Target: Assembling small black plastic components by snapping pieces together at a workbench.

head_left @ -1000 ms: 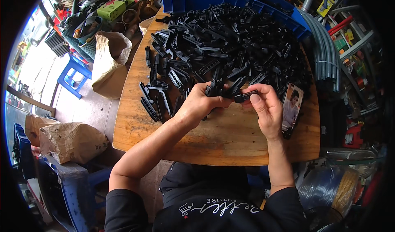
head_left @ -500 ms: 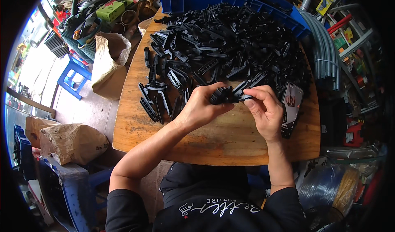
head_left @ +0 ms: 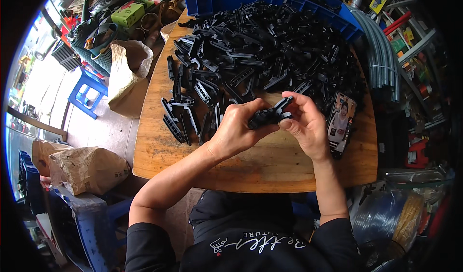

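My left hand is closed around a dark cluster of black plastic pieces, above the near part of the wooden table. One slim black piece angles up and away from the cluster. My right hand has its thumb and fingers around the outer end of that piece. Palm and fingers partly hide the pieces, so I cannot tell how they join. Just beyond my hands lies a large heap of similar black slotted plastic parts, with several loose ones at its left edge.
A phone with a lit screen lies right of my right hand. Blue plastic bins stand behind the heap. Left of the wooden table are brown paper sacks and a blue stool; grey tubes hang at the right.
My right fingers have shifted their hold, the index finger now higher at the tip of the slim piece. That piece points more steeply away from me. The phone's screen picture has changed.
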Demonstrator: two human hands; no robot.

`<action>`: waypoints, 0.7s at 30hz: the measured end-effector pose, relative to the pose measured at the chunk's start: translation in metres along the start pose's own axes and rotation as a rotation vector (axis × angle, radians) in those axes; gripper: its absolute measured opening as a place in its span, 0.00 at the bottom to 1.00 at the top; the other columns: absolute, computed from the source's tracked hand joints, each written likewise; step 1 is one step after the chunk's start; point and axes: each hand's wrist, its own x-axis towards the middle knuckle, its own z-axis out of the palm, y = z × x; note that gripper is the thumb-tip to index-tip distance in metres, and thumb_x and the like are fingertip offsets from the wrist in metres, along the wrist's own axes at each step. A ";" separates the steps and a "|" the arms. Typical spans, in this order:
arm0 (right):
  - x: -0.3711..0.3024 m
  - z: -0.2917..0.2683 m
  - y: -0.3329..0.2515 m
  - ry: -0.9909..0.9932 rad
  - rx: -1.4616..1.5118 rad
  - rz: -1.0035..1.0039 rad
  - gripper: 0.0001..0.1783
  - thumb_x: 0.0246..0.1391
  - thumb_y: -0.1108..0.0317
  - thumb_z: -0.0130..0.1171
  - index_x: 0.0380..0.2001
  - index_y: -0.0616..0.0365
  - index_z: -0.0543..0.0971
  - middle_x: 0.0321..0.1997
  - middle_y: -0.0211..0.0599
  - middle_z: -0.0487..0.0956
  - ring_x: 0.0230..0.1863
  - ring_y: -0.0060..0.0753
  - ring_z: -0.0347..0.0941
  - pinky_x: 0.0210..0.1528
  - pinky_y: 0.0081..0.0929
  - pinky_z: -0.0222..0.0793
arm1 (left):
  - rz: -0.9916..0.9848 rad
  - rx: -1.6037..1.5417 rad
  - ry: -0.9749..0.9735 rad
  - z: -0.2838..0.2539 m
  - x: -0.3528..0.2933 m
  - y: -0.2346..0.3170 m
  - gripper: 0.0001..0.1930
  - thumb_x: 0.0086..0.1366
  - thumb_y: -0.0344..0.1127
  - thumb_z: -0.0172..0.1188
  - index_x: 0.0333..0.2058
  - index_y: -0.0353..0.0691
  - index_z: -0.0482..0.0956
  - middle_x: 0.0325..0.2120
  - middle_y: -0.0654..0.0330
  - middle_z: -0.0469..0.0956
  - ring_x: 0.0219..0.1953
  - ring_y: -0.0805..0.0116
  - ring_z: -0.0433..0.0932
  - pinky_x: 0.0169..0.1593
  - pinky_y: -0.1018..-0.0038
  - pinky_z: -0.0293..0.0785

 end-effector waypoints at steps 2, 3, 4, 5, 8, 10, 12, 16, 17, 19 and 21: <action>0.000 -0.004 0.003 -0.012 -0.035 -0.044 0.30 0.50 0.65 0.67 0.53 0.62 0.67 0.42 0.27 0.71 0.44 0.18 0.67 0.49 0.16 0.65 | 0.023 0.029 -0.002 0.002 -0.002 0.000 0.13 0.52 0.32 0.68 0.34 0.33 0.76 0.24 0.51 0.79 0.27 0.62 0.80 0.31 0.71 0.74; 0.001 -0.005 0.005 -0.028 -0.071 -0.089 0.29 0.50 0.66 0.67 0.52 0.62 0.67 0.42 0.27 0.71 0.44 0.18 0.67 0.50 0.16 0.65 | 0.046 0.058 -0.001 0.002 -0.002 0.000 0.13 0.53 0.32 0.68 0.34 0.33 0.75 0.24 0.51 0.78 0.27 0.60 0.80 0.31 0.70 0.73; 0.000 -0.005 0.006 -0.027 -0.068 -0.088 0.29 0.50 0.66 0.67 0.52 0.62 0.67 0.42 0.27 0.71 0.44 0.18 0.67 0.50 0.16 0.65 | 0.045 0.059 -0.003 0.003 -0.002 -0.001 0.13 0.53 0.32 0.68 0.34 0.33 0.75 0.24 0.51 0.78 0.27 0.60 0.80 0.31 0.70 0.73; 0.000 -0.005 0.007 -0.025 -0.078 -0.104 0.29 0.50 0.66 0.67 0.52 0.63 0.67 0.42 0.28 0.71 0.45 0.18 0.67 0.50 0.16 0.64 | 0.079 0.070 0.006 0.004 -0.003 -0.001 0.13 0.52 0.32 0.68 0.33 0.33 0.75 0.24 0.52 0.77 0.27 0.59 0.79 0.31 0.69 0.73; -0.001 -0.002 0.008 -0.017 -0.085 -0.133 0.27 0.50 0.67 0.67 0.50 0.63 0.67 0.42 0.28 0.71 0.45 0.18 0.67 0.50 0.17 0.64 | 0.125 0.093 0.027 0.005 -0.004 0.000 0.13 0.52 0.32 0.69 0.33 0.33 0.75 0.24 0.53 0.76 0.27 0.57 0.78 0.30 0.68 0.72; -0.003 -0.002 0.010 -0.010 -0.084 -0.147 0.27 0.50 0.68 0.67 0.50 0.63 0.67 0.42 0.28 0.72 0.45 0.18 0.67 0.50 0.17 0.64 | 0.138 0.102 0.037 0.005 -0.004 0.001 0.13 0.52 0.32 0.69 0.32 0.33 0.75 0.24 0.53 0.76 0.27 0.56 0.77 0.30 0.68 0.72; -0.002 -0.003 0.014 0.028 -0.113 -0.228 0.23 0.50 0.66 0.67 0.46 0.64 0.69 0.37 0.29 0.75 0.38 0.16 0.71 0.44 0.17 0.70 | 0.161 0.153 0.019 0.005 -0.005 0.001 0.14 0.51 0.30 0.70 0.35 0.32 0.76 0.26 0.54 0.79 0.27 0.68 0.80 0.31 0.75 0.75; -0.004 -0.005 0.013 0.041 -0.161 -0.177 0.22 0.51 0.64 0.67 0.43 0.64 0.70 0.33 0.27 0.75 0.34 0.14 0.70 0.38 0.14 0.68 | 0.185 0.184 0.010 0.003 -0.007 0.002 0.14 0.51 0.30 0.70 0.35 0.33 0.76 0.25 0.54 0.79 0.26 0.68 0.80 0.30 0.75 0.74; -0.003 -0.004 0.013 0.041 -0.165 -0.199 0.21 0.51 0.63 0.67 0.42 0.63 0.71 0.31 0.27 0.74 0.33 0.13 0.70 0.36 0.14 0.67 | 0.149 0.168 -0.012 0.003 -0.007 0.003 0.14 0.51 0.30 0.70 0.35 0.33 0.76 0.25 0.55 0.78 0.26 0.69 0.79 0.30 0.76 0.73; -0.003 -0.005 0.013 0.040 -0.171 -0.223 0.21 0.51 0.62 0.67 0.41 0.63 0.71 0.30 0.26 0.74 0.32 0.13 0.70 0.34 0.13 0.66 | 0.116 0.152 -0.033 0.003 -0.007 0.005 0.15 0.51 0.30 0.70 0.35 0.33 0.76 0.24 0.55 0.78 0.26 0.69 0.79 0.30 0.76 0.73; -0.003 -0.008 0.015 0.035 -0.238 -0.243 0.21 0.50 0.62 0.67 0.40 0.63 0.71 0.30 0.27 0.74 0.31 0.12 0.70 0.33 0.13 0.66 | -0.048 -0.002 -0.067 0.003 -0.009 0.009 0.15 0.51 0.32 0.70 0.36 0.34 0.75 0.24 0.56 0.78 0.25 0.71 0.78 0.30 0.77 0.72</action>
